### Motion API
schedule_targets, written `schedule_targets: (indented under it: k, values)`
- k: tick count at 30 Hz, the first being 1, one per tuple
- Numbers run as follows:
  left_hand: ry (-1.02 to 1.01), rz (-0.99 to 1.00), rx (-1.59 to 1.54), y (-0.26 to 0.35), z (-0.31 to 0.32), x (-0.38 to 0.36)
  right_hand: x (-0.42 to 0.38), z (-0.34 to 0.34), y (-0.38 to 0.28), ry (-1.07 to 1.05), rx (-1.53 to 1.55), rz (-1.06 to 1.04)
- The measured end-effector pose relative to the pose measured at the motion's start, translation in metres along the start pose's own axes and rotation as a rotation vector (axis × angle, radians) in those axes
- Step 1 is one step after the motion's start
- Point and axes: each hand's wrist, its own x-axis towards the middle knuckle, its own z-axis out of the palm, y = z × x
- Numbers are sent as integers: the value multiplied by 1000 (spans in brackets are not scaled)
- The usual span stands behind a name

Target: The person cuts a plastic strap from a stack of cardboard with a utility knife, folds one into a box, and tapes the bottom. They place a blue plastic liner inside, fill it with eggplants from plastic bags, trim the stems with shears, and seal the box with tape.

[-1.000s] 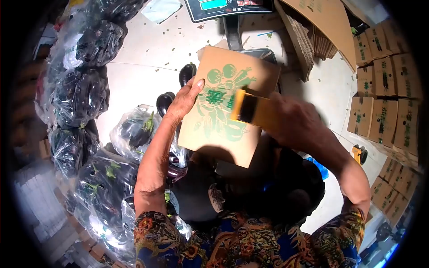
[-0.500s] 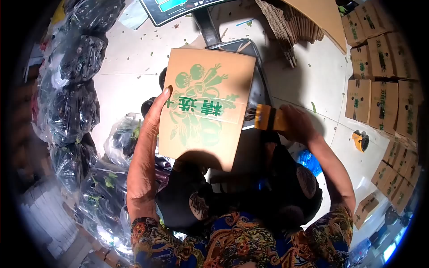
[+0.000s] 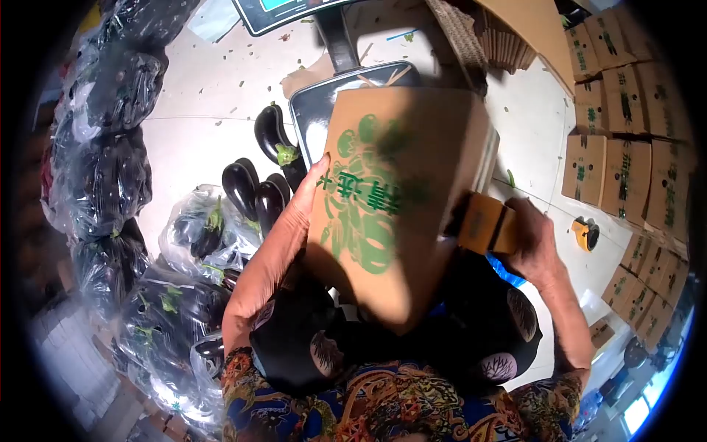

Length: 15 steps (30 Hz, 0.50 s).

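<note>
A cardboard box [image 3: 368, 243] with green vegetable print and green characters is held tilted over my lap. Gripping its left edge is my left hand [image 3: 308, 195], thumb on the printed face and fingers hidden behind. Just right of the box, my right hand [image 3: 532, 243] is closed around a yellow-brown roll of packing tape [image 3: 482, 223], which sits right by the box's side. Behind the box stands a scale, its metal platform [image 3: 309, 110] partly covered. Loose eggplants [image 3: 240, 188] lie on the floor beyond my left forearm.
Plastic bags of eggplants [image 3: 110, 162] line the left side. Stacked printed boxes [image 3: 626, 169] stand at the right, with a yellow tape roll [image 3: 586, 234] on the floor before them. Flattened cardboard [image 3: 508, 48] leans at the back, near the scale's display [image 3: 294, 15].
The box has shifted right and turned, now showing its right side. My right hand with the tape has moved right and toward me. More eggplants are uncovered at the left.
</note>
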Motion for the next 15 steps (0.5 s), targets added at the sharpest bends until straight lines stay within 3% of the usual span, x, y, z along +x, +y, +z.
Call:
schedule_targets:
  k: [3, 6, 7, 8, 10, 11, 15]
  values:
    - [-102, -5, -42, 17, -18, 4, 25, -18, -46, 9, -169, -195]
    - [182, 120, 695, 41, -22, -16, 56, -16, -107, 13, -88, -270]
    - [236, 178, 874, 52, 16, -44, 66, -10, -119, 13, -76, -296]
    - [251, 208, 771, 62, 56, -68, 76, -4, -130, 17, -67, -319]
    - [384, 427, 777, 73, 78, -75, 90, 5, -153, 77, -72, -419]
    - [318, 496, 1007, 83, 90, -80, 94, 10, -156, 195, -41, -521]
    - [521, 598, 1458, 81, 85, -64, 93, 4, -151, 121, -40, -566]
